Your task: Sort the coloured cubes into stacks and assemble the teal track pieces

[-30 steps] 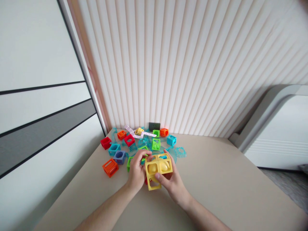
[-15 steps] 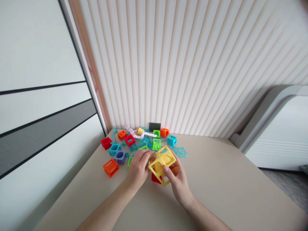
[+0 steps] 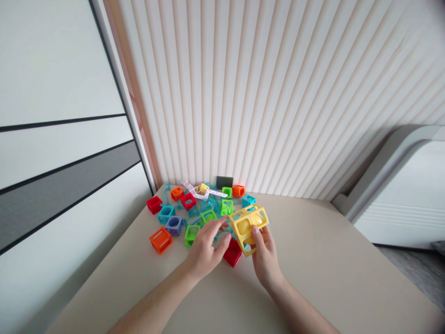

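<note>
My right hand [image 3: 266, 257] grips a large hollow yellow cube [image 3: 249, 223], lifted and tilted above the table. My left hand [image 3: 206, 249] hovers just left of it with fingers spread and nothing in them, its fingertips close to the cube. A red hollow cube [image 3: 232, 253] lies on the table between my two hands, partly under the yellow one. Just beyond my left hand sit two green cubes [image 3: 191, 234].
Small hollow cubes in red, orange [image 3: 160, 240], teal, purple, green and yellow, plus clear blue plastic pieces, are scattered at the back of the beige table [image 3: 323, 264]. A dark block [image 3: 224, 182] stands against the ribbed wall. A white cabinet flanks the left.
My right hand has lifted the yellow cube up and to the right and turned it. My left hand has let go of it and opened. The red cube underneath is now uncovered.
</note>
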### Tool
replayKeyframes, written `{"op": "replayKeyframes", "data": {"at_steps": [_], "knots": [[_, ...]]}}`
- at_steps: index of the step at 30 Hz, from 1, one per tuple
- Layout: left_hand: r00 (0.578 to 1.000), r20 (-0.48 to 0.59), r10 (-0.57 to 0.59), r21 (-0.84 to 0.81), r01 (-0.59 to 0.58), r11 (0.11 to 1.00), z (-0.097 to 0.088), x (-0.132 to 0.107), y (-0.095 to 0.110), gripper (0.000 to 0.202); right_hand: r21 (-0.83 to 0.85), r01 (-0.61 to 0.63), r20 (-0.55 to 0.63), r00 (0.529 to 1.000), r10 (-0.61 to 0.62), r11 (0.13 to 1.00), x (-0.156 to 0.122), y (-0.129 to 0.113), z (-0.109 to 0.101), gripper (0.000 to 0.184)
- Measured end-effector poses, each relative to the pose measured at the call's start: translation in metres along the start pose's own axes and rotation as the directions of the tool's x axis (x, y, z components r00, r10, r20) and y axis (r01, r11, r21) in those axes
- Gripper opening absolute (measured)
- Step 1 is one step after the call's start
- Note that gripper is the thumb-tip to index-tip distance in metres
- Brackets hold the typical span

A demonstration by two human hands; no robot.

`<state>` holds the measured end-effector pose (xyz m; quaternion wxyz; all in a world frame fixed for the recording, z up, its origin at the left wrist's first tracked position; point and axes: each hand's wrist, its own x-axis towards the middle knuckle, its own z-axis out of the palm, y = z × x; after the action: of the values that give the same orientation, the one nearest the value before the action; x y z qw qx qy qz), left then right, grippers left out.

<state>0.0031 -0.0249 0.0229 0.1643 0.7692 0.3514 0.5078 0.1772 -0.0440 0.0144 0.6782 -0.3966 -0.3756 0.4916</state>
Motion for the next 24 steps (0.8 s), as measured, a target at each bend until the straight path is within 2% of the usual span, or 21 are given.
{"op": "replayKeyframes", "data": {"at_steps": [3, 8, 12, 16, 19, 24], "knots": [[0.996, 0.043, -0.075, -0.219, 0.083, 0.972, 0.008, -0.005, 0.005, 0.05, 0.043, 0.002, -0.018, 1.0, -0.001, 0.999, 0.004, -0.001, -0.001, 0.043], [0.953, 0.113, -0.282, -0.479, 0.3, 0.825, 0.011, -0.002, 0.01, 0.047, 0.104, -0.023, 0.07, 0.997, 0.015, 0.994, -0.001, -0.002, 0.004, 0.043], [0.912, 0.156, -0.38, -0.554, 0.399, 0.731, 0.006, 0.002, 0.01, 0.044, 0.105, -0.05, 0.174, 0.984, 0.031, 0.993, -0.007, 0.001, 0.002, 0.049], [0.877, 0.191, -0.442, -0.63, 0.454, 0.63, 0.004, 0.002, 0.011, 0.043, 0.1, -0.011, 0.205, 0.979, -0.01, 0.995, -0.009, 0.002, 0.001, 0.053], [0.859, 0.184, -0.477, -0.661, 0.468, 0.587, 0.005, 0.003, 0.011, 0.045, 0.097, 0.009, 0.179, 0.983, -0.027, 0.995, -0.008, 0.001, 0.003, 0.052], [0.848, 0.171, -0.501, -0.66, 0.477, 0.581, 0.007, 0.005, 0.009, 0.048, 0.093, 0.017, 0.101, 0.994, -0.027, 0.996, -0.007, -0.004, 0.009, 0.058]]}}
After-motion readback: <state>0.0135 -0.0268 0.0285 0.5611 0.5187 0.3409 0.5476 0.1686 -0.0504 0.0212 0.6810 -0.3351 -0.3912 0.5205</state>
